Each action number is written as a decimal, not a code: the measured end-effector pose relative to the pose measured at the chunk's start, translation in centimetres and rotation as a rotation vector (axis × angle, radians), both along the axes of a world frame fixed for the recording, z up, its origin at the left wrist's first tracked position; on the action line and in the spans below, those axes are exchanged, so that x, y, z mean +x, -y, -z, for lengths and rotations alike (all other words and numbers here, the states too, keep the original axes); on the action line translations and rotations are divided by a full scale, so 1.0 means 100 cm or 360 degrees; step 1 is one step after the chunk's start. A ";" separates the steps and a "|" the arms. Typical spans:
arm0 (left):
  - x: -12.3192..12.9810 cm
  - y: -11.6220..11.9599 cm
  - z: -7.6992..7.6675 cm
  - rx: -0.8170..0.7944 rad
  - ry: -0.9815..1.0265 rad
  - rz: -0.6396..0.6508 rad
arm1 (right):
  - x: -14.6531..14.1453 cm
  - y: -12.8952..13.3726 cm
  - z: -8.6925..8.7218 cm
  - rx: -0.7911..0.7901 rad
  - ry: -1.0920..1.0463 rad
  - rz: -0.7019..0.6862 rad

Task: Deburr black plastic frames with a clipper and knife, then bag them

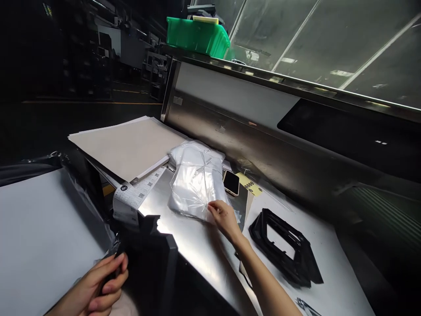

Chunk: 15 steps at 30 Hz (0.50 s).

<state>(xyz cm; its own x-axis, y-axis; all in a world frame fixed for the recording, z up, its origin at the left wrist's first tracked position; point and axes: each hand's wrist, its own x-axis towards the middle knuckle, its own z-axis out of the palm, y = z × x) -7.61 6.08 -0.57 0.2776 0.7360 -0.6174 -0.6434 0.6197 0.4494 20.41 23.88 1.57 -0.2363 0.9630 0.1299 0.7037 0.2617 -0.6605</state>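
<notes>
On the metal worktop (187,241) lies a stack of clear plastic bags (194,184). At the near right corner of the stack, my right hand (223,215) has thumb and forefinger pinched on a plastic bag. My left hand (105,285) is low at the left, fingers curled closed; a dark bit shows between them, but I cannot make out what it is. Just above that hand is the crumpled plastic edge (112,237) around a large white sheet (49,237). To the right of my right forearm rests a black plastic frame (286,245) with an opening in its middle.
A phone (231,183) and a yellow card (248,183) lie beyond the bags. Large beige sheets (128,145) are stacked at the back left, beside a roll of printed labels (138,193). A green bin (197,37) stands on the ledge above the metal back panel (223,118).
</notes>
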 end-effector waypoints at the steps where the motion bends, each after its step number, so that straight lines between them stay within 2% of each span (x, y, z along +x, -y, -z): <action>1: 0.001 0.001 0.002 -0.0011 -0.0029 -0.0041 | 0.002 0.009 -0.003 -0.0028 -0.0098 0.0084; 4: 0.010 0.004 0.004 -0.0019 -0.0160 -0.0100 | 0.005 0.050 -0.003 -0.0193 -0.0440 0.0262; 8: 0.036 0.011 0.007 0.0131 -0.0201 -0.0004 | -0.016 0.118 0.014 -0.0527 -0.0839 0.0294; 11: 0.056 0.018 0.011 0.0180 -0.0186 0.0066 | -0.042 0.161 0.029 -0.0694 -0.0966 0.0259; 15: 0.068 0.025 0.012 0.0206 -0.0178 0.0181 | -0.066 0.199 0.049 -0.0785 -0.0994 0.0163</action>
<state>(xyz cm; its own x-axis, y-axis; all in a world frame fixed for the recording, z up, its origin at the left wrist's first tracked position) -0.80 3.58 -1.78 0.2985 0.7789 -0.5516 -0.5142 0.6181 0.5946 13.83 3.98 -3.32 -0.1676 0.9568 -0.2376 0.1706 -0.2092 -0.9629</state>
